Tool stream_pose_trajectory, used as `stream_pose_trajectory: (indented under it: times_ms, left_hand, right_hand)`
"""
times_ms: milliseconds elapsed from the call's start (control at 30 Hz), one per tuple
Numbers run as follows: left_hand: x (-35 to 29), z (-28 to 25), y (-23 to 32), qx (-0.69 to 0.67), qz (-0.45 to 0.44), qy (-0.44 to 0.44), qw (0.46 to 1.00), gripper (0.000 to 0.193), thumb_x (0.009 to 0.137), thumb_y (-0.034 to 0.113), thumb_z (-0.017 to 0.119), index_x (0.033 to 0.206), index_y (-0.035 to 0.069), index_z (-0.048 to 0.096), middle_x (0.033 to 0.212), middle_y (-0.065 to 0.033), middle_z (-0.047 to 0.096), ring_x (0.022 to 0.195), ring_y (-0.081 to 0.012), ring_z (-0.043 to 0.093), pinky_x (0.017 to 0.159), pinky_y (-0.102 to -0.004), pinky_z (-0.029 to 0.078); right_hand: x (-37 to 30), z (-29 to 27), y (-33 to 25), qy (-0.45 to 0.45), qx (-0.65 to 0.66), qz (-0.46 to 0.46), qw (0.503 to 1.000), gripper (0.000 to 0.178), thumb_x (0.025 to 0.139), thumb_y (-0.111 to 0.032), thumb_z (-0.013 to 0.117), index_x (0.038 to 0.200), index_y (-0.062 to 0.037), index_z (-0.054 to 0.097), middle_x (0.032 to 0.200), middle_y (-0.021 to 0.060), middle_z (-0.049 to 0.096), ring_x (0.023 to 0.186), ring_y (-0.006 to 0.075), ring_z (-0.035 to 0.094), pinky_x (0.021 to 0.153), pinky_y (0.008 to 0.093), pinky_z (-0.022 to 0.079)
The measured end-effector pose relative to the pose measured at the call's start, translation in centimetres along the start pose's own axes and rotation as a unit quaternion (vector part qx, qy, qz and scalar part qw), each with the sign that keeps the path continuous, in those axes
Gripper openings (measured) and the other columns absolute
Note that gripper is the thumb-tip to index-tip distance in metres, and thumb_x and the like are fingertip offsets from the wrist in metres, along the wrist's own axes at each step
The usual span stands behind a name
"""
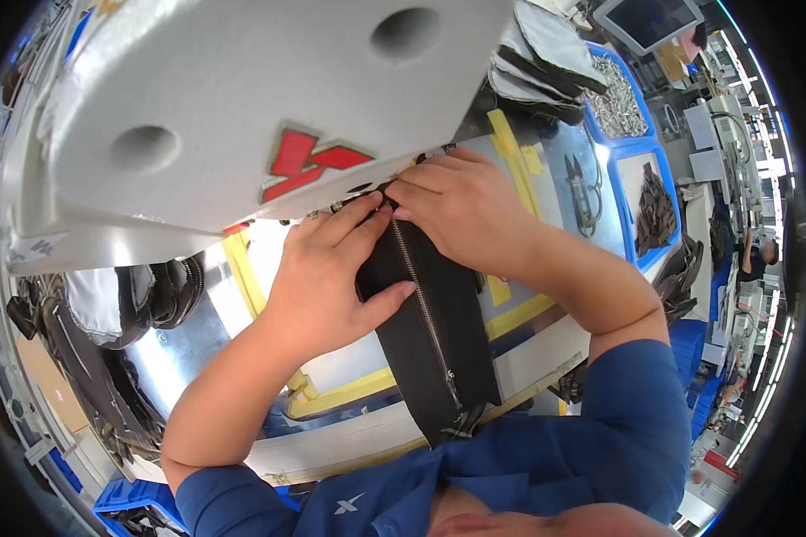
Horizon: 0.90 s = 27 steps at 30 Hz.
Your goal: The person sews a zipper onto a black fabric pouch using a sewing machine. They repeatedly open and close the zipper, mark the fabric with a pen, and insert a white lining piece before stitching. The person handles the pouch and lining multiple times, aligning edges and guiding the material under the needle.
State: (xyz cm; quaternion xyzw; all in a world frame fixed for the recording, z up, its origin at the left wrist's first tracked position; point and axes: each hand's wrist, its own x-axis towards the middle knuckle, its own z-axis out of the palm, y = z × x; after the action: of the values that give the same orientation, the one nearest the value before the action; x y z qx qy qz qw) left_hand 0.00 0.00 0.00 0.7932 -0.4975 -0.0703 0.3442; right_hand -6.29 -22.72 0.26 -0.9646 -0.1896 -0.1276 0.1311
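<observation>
A long black fabric piece with a metal zipper runs from beneath the sewing machine head toward my body. Across its far left side lies my left hand, open, fingers stretched toward the machine and thumb apart near the zipper teeth. My right hand is closed at the far right end of the piece, its bent fingertips pressed together on the cloth. The zipper pull hangs near the close end. The machine head hides the spot where the stitching parts meet the fabric.
Yellow tape marks the worktable. To the right lie scissors, a blue tray of small metal parts and a blue tray of dark pieces. Fabric pieces are stacked at the left and far right.
</observation>
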Motion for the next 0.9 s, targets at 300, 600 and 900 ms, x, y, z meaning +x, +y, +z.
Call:
stream_pose_trajectory:
  times_ms: [300, 600, 900]
  left_hand:
    - [-0.1, 0.3, 0.5, 0.047, 0.008, 0.027, 0.998, 0.061, 0.073, 0.031, 0.084, 0.122, -0.002, 0.071, 0.13, -0.0193, 0.068, 0.102, -0.0345, 0.068, 0.091, -0.0428, 0.052]
    - [-1.0, -2.4, 0.3, 0.095, -0.087, -0.003, 0.992, 0.059, 0.074, 0.029, 0.085, 0.124, -0.001, 0.072, 0.134, -0.0196, 0.069, 0.11, -0.0353, 0.068, 0.099, -0.0431, 0.049]
    - [-0.9, -2.6, -0.8, 0.073, -0.055, -0.002, 0.996, 0.061, 0.074, 0.031, 0.085, 0.124, -0.002, 0.073, 0.126, -0.0202, 0.072, 0.109, -0.0342, 0.069, 0.097, -0.0427, 0.049]
  right_hand:
    - [-0.1, 0.1, 0.1, 0.012, 0.0, -0.004, 1.0, 0.014, 0.093, -0.018, 0.064, 0.1, -0.0089, 0.072, 0.093, 0.0043, 0.069, 0.091, 0.025, 0.069, 0.085, 0.0401, 0.05]
    - [3.1, 2.1, -1.3, 0.011, -0.023, -0.032, 0.999, 0.014, 0.087, -0.014, 0.062, 0.097, -0.0086, 0.071, 0.096, 0.0058, 0.072, 0.094, 0.0249, 0.071, 0.087, 0.0394, 0.05]
    - [2.7, 1.7, -1.9, -0.011, -0.042, -0.026, 0.999, 0.013, 0.086, -0.014, 0.063, 0.094, -0.0079, 0.071, 0.091, 0.0061, 0.071, 0.086, 0.023, 0.071, 0.084, 0.0363, 0.051]
